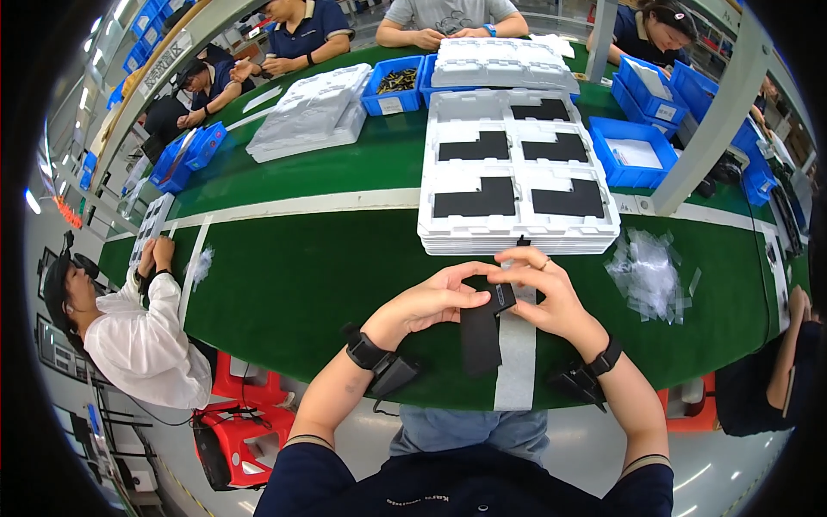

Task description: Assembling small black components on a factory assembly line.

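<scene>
A black L-shaped flat part (481, 340) is held over the green table, just in front of the tray stack. My left hand (431, 300) pinches its upper end between thumb and fingers. From the other side my right hand (556, 302) closes on the same end, its thumb by the part's corner and its fingers arched over the top. Past the right fingertips, a small black bit (523, 241) shows at the tray's front edge; I cannot tell what it belongs to. The white tray (470, 231) on top of the stack carries several similar black L-shaped parts.
Clear plastic scraps (652, 276) lie in a heap to the right. Blue bins (635, 153) stand behind, near a grey post (719, 112). More white trays (310, 112) are stacked at the back left. A person in white (151, 345) works at the left; others sit across the table.
</scene>
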{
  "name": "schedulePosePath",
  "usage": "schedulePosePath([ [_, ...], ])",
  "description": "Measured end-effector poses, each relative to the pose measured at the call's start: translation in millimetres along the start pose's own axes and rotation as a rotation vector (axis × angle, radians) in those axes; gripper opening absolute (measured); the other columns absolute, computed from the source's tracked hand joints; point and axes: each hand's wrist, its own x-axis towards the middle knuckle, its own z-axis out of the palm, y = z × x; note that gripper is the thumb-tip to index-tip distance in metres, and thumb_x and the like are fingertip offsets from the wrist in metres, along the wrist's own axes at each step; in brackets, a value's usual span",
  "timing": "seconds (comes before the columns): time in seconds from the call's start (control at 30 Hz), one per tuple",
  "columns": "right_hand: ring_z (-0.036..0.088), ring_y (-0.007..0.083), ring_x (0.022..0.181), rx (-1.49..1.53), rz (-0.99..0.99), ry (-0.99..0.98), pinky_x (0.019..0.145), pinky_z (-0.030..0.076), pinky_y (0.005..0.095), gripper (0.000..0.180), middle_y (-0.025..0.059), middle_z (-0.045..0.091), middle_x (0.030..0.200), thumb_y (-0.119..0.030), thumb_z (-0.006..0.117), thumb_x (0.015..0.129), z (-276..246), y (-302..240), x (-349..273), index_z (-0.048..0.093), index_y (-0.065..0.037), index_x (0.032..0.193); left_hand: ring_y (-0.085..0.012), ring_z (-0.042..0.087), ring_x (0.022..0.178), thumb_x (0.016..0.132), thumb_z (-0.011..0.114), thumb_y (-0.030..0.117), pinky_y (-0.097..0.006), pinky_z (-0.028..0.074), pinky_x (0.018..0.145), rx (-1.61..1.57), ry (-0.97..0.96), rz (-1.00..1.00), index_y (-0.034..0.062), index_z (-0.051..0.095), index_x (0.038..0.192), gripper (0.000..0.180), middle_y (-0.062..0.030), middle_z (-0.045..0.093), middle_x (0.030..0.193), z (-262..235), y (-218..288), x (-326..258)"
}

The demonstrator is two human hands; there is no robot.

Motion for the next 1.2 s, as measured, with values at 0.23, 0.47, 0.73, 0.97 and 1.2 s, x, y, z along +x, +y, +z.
schedulePosePath([
  [0.23, 0.054, 0.0079, 0.062, 0.221, 0.266, 0.216, 0.062, 0.043, 0.0226, 0.016, 0.0072, 0.059, 0.065, -0.01, 0.059, 0.079, 0.0, -1.8, -2.8, 0.05, 0.0, 0.089, -0.0159, 0.059, 0.085, 0.08, 0.054, 0.001, -0.027, 0.046, 0.079, 0.359, 0.097, 0.418, -0.0005, 0.044, 0.115, 0.036, -0.0115, 0.058, 0.097, -11.1, -10.3, 7.9],
  [0.47, 0.053, 0.0068, 0.059, 0.267, 0.237, 0.307, 0.058, 0.042, 0.021, 0.018, 0.0074, 0.058, 0.063, -0.008, 0.06, 0.078, 2.7, 4.5, -5.5, 0.052, -0.001, 0.093, -0.0168, 0.06, 0.079, 0.083, 0.055, 0.007, -0.028, 0.046, 0.076, 0.229, 0.192, 0.455, -0.0013, 0.057, 0.099, 0.018, -0.0089, 0.061, 0.092, -5.7, -6.9, 8.4],
  [0.73, 0.058, 0.0171, 0.066, -0.082, -0.12, 0.361, 0.054, 0.046, 0.0243, 0.033, 0.0084, 0.062, 0.092, -0.004, 0.065, 0.071, 0.7, -4.0, -5.7, 0.056, -0.005, 0.103, -0.012, 0.054, 0.091, 0.08, 0.058, 0.003, -0.027, 0.042, 0.082, 0.357, 0.29, 0.632, -0.0014, 0.058, 0.097, 0.018, -0.0062, 0.06, 0.095, -3.8, -10.9, 4.3],
  [0.97, 0.057, 0.0177, 0.066, -0.066, -0.124, 0.338, 0.055, 0.046, 0.0248, 0.037, 0.0086, 0.062, 0.095, -0.003, 0.064, 0.071, 1.0, -3.7, -5.0, 0.056, -0.007, 0.107, -0.0134, 0.056, 0.085, 0.081, 0.057, 0.003, -0.028, 0.045, 0.078, 0.333, 0.259, 0.641, -0.0021, 0.057, 0.098, 0.018, -0.007, 0.06, 0.094, -2.4, -8.8, 6.9],
  [1.2, 0.051, 0.011, 0.056, 0.164, 0.063, 0.29, 0.054, 0.042, 0.0218, 0.033, 0.0103, 0.061, 0.1, -0.004, 0.06, 0.076, 3.7, -0.8, -5.9, 0.056, -0.006, 0.109, -0.0144, 0.058, 0.077, 0.082, 0.057, 0.008, -0.027, 0.048, 0.068, 0.283, 0.209, 0.582, -0.0019, 0.059, 0.094, 0.016, -0.0079, 0.061, 0.089, -5.8, -10.7, 7.1],
])
